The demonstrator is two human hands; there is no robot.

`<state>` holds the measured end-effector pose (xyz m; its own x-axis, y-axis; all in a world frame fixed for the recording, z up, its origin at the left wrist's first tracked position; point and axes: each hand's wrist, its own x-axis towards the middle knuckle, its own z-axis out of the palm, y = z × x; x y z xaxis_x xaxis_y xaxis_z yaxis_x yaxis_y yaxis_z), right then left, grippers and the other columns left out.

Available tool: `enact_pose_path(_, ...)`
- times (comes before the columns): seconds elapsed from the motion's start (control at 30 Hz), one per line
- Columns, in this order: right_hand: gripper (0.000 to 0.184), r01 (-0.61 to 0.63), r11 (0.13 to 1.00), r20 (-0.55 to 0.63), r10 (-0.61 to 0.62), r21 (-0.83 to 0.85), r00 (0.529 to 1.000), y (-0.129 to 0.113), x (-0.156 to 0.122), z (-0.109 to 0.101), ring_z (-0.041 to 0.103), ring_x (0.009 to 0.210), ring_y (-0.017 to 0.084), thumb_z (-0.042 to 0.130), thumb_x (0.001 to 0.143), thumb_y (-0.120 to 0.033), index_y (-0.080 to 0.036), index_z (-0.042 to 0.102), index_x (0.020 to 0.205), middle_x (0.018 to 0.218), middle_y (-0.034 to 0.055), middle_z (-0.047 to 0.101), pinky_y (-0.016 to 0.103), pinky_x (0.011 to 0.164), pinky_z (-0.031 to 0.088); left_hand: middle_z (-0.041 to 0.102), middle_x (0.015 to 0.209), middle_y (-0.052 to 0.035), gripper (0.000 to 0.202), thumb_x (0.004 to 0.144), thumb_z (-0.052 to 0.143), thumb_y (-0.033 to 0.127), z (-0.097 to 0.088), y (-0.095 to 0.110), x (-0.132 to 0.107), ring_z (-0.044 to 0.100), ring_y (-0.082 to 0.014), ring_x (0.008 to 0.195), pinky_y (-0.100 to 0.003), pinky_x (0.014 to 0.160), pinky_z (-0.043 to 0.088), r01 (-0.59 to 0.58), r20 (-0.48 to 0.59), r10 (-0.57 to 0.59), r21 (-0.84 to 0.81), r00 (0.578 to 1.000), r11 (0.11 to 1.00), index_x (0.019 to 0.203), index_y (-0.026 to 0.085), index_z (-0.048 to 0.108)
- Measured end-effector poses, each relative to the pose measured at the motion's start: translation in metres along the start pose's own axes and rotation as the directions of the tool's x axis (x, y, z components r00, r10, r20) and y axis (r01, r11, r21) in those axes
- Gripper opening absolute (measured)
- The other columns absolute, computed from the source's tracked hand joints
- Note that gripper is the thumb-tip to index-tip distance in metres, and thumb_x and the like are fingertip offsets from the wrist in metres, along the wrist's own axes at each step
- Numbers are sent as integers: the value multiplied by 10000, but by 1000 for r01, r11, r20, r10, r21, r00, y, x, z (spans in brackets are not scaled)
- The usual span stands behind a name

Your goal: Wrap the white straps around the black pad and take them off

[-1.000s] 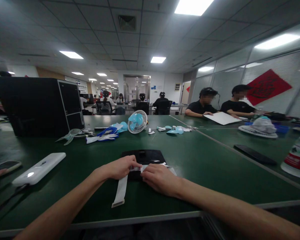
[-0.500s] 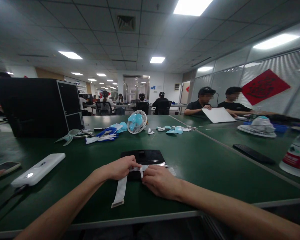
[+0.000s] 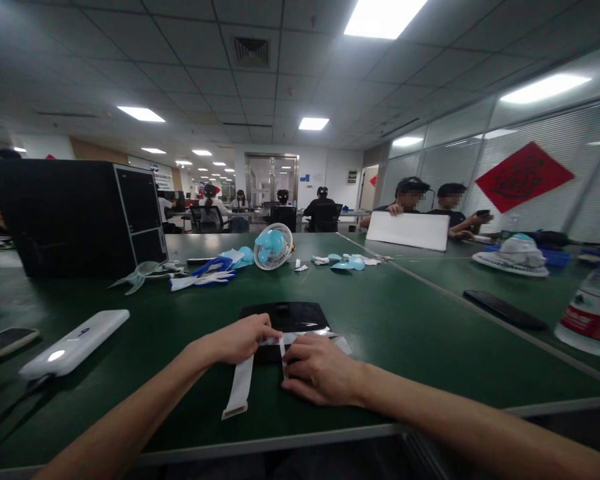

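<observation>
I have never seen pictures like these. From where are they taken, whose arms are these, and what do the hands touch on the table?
There is no machine: one camera, worn on a person's head, looks forward and down at that person's own bare hands. On the green table, the left hand touches a black panel. The right hand has its fingertips at a narrow white strip; whether it grips the strip is hard to see. A white flat cable sticks out below the left hand. Farther away are a small fan and blue-and-white gloves, with a large black case on the left and a bottle on the right.
</observation>
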<state>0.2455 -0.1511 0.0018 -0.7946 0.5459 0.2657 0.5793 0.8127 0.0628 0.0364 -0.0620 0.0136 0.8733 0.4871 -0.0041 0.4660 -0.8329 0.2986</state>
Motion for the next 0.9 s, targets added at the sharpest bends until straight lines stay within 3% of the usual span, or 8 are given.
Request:
enact_pose_path(0.2, 384, -173, 985, -25, 174, 25, 984, 2, 6, -3, 571, 991, 185, 384, 923, -388, -136, 640, 1059, 1071, 116, 645, 316, 865, 399, 510, 1046, -32, 550, 775, 375, 42, 0, -1, -1, 484, -167, 953, -285, 851, 385, 2, -4, -2, 2, 1000, 1000, 1232, 304, 531)
enact_pose_path(0.6, 404, -83, 996, 33, 83, -15, 996, 0, 1, 2, 549, 1062, 197, 373, 925, -409, -146, 622, 1103, 1078, 121, 651, 342, 906, 385, 503, 1054, -28, 550, 777, 377, 57, -2, 3, -1, 482, -169, 967, -284, 861, 383, 15, 7, -15, -10, 1000, 1000, 1239, 316, 523)
enact_pose_path(0.77, 392, -63, 997, 44, 62, 33, 997, -2, -1, -5, 555, 1027, 183, 362, 931, -386, -153, 627, 1100, 1056, 102, 660, 326, 892, 394, 501, 1047, -28, 540, 784, 375, 59, -2, 2, -2, 483, -171, 964, -283, 846, 386, 22, 8, -22, -14, 1000, 1000, 1231, 321, 528)
enact_pose_path(0.83, 375, -98, 993, 23, 97, 61, 995, 3, -1, -10, 558, 985, 166, 352, 938, -351, -160, 634, 1094, 1057, 84, 656, 303, 871, 401, 499, 1049, -25, 539, 793, 375, 64, -2, 1, -1, 486, -169, 957, -282, 836, 386, 18, 9, -18, -11, 1000, 1000, 1237, 335, 518)
enact_pose_path(0.9, 368, -212, 975, -15, 214, 61, 977, 11, -1, -14, 556, 921, 158, 348, 940, -325, -158, 666, 1018, 1003, 80, 655, 288, 819, 412, 497, 1053, -24, 529, 807, 376, 78, -1, 0, -1, 487, -168, 955, -278, 827, 388, 21, 11, -21, -4, 1000, 1000, 1246, 341, 506)
